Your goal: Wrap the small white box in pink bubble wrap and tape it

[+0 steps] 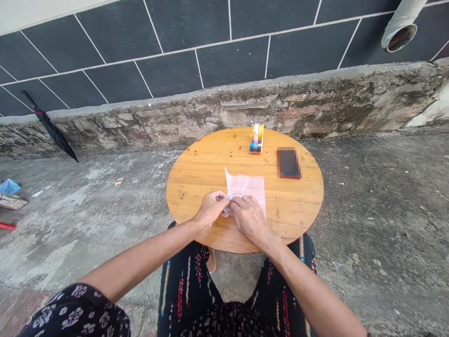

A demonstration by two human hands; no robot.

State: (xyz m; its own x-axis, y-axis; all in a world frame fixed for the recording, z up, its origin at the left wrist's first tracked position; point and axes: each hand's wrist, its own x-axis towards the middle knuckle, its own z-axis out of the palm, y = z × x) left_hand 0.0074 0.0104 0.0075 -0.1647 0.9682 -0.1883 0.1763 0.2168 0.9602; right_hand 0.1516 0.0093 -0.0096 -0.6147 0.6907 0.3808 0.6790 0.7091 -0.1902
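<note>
A pale pinkish-white sheet that looks like bubble wrap point(250, 185) lies near the front middle of the round wooden table point(196, 178). My left hand point(212, 206) pinches its near left edge, thumb and fingers closed on it. Close beside, my right hand point(248, 215) rests over the near part of the sheet, its fingers bent at the same edge and its palm facing down. Whether anything lies under the sheet or between the fingers is hidden.
Toward the table's far edge stands a yellow and blue tape dispenser point(257, 139). A dark, blurred flat rectangular object point(289, 163) lies at the right. Beyond is a stone ledge below a tiled wall, with a folded black umbrella point(52, 128) leaning at left and a pipe point(400, 30) at upper right.
</note>
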